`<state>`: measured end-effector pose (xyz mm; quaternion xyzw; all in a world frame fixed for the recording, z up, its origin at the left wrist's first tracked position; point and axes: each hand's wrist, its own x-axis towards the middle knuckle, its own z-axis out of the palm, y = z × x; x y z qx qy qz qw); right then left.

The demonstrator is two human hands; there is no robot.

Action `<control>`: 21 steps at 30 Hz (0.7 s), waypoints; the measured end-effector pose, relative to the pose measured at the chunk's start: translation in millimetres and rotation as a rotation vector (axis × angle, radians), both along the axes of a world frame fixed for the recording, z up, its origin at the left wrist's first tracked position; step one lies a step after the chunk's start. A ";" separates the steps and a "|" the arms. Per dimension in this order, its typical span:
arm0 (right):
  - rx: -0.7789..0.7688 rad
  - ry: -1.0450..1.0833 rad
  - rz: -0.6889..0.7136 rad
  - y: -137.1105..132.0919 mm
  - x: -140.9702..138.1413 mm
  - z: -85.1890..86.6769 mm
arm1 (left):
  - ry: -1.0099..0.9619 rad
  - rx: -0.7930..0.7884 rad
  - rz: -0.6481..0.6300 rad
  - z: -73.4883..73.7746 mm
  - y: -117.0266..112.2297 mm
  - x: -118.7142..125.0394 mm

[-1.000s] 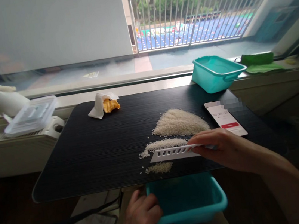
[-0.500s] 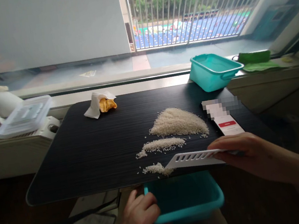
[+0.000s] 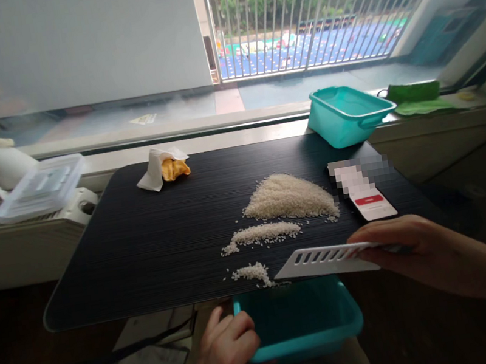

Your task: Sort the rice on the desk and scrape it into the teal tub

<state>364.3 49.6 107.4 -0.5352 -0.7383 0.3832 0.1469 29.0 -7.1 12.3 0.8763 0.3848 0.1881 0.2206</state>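
Observation:
In my right hand (image 3: 400, 243) is a white slotted scraper (image 3: 324, 260), its blade along the table's near edge. Just left of the blade tip lies a small patch of rice (image 3: 254, 272). Farther back are a thin strip of rice (image 3: 266, 233) and a larger rice heap (image 3: 289, 197). My left hand (image 3: 230, 350) grips the left rim of a teal plastic bin (image 3: 308, 344), held below the table edge. The bin's dark inside is hard to make out.
The black table (image 3: 141, 241) carries a phone (image 3: 367, 196) at right and a crumpled tissue with something yellow (image 3: 171, 167) at the back. A second teal bin (image 3: 347, 116) stands at the back right corner. A clear plastic lid (image 3: 43, 186) lies on the left ledge.
The scraper and my right hand have shifted slightly right and toward me, away from the small rice patch. A few grains now lie at the table's edge. My left hand and the bin stay put.

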 end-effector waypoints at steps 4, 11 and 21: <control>-0.041 -0.016 -0.014 -3.1 -0.2 3.8 | -0.007 0.002 0.002 0.7 0.0 -0.3; 0.014 0.008 -0.024 4.5 -12.2 6.3 | 0.012 0.001 -0.005 1.3 0.1 -1.3; 0.010 0.020 0.015 11.9 -17.3 0.1 | 0.010 0.026 0.024 -1.6 -1.7 -5.5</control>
